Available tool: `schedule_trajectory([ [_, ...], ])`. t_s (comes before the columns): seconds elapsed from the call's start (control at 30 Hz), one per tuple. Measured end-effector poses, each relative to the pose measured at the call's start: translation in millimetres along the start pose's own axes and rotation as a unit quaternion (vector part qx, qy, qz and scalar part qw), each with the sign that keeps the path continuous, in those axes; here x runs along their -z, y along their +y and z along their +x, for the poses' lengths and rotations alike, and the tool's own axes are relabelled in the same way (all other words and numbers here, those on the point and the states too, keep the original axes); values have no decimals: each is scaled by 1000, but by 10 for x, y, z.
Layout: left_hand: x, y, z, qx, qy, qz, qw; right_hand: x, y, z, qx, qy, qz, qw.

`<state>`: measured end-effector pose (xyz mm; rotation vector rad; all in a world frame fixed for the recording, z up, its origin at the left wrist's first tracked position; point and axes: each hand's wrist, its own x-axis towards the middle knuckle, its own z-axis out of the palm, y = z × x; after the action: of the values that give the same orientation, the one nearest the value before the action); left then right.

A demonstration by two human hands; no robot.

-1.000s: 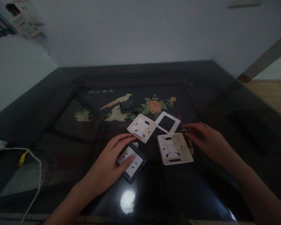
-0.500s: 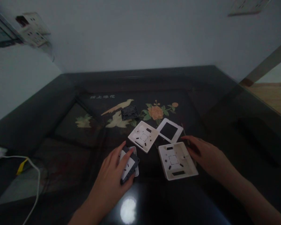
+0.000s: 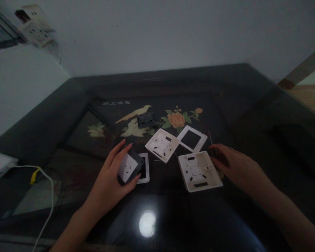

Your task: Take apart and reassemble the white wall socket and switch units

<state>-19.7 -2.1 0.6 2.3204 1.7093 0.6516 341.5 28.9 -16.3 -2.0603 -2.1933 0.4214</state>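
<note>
My left hand (image 3: pixel 109 178) is closed around a wall socket insert (image 3: pixel 128 167), with a white slotted face and dark grey edge, held tilted. Just beside and partly behind it lies a white cover frame (image 3: pixel 147 171) on the table. Close to the right-hand back box, my right hand (image 3: pixel 232 162) is wrapped round a screwdriver (image 3: pixel 210 138); its thin shaft points away from me and most of the handle is hidden. One white back box (image 3: pixel 201 171) stands open side up by those fingers. A second back box (image 3: pixel 162 145) and another cover frame (image 3: pixel 180 134) lie beyond.
A dark grey insert (image 3: pixel 146 120) rests farther back on the glossy black table (image 3: pixel 173 217). At the left are a white plug adapter (image 3: pixel 1 164) and a white cable (image 3: pixel 51 196) with a yellow tag. Wall sockets (image 3: pixel 36 26) are mounted at upper left.
My left hand has moved left with the socket insert, lifting it off the cover frame, which now shows more. My right hand keeps hold of the screwdriver. The view has shifted slightly.
</note>
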Motion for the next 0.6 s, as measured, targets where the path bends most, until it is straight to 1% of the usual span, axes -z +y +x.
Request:
schedule_trajectory([
  [0.07, 20, 115, -19, -7, -20, -25, 999, 4, 2, 3, 1, 1, 1, 1000],
  [0.17, -2, 298, -65, -41, -80, -58, 994, 33, -5, 13, -2, -14, 6, 1000],
  [0.27, -94, 490, -119, -98, -146, -85, 981, 78, -2, 19, -9, -30, 8, 999],
  [0.37, -241, 648, -142, -141, -214, -105, 961, 121, 16, 14, -22, -26, -1, 999],
  [0.43, -337, 704, -132, -157, -227, -104, 956, 141, 25, 5, -32, -27, -11, 999],
  [0.5, -403, 717, -114, -160, -227, -97, 956, 149, 28, -6, -35, -29, -24, 999],
  [0.6, -434, 693, -97, -157, -225, -90, 957, 142, 22, -20, -22, -18, -48, 998],
])
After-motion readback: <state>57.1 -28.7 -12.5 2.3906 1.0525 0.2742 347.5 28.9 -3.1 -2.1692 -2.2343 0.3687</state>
